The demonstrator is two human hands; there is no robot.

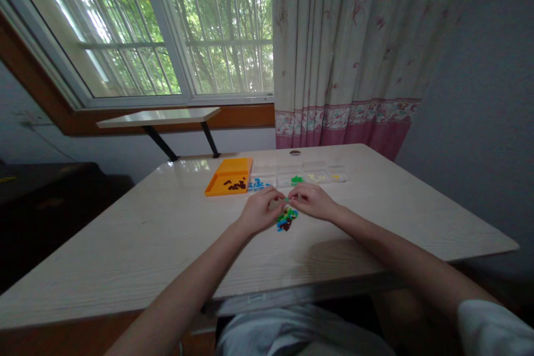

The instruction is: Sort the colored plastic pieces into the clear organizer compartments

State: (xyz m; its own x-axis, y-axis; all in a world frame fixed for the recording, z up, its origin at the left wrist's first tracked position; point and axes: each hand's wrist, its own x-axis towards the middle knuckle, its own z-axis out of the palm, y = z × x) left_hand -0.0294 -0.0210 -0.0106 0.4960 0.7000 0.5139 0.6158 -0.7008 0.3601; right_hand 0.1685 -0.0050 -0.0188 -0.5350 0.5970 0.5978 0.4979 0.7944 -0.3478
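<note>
My left hand (262, 209) and my right hand (314, 200) meet over the middle of the table, fingertips pinched close together. Between them shows a small green piece (286, 199), too small to name exactly; both hands seem to grip it. Just below the fingers lies a pile of small plastic pieces (287, 219) in green, blue, yellow and dark brown. Behind my left hand, blue pieces (257, 183) sit in a clear box. Green pieces (296, 179) lie in another clear box behind my right hand.
An orange box (212, 184) with its lid open holds dark brown pieces (236, 184). Clear boxes (320, 177) with pale and yellow pieces stand in the same row. A raised shelf (161, 117) is at the back left of the table (167, 245). Window and curtain are behind.
</note>
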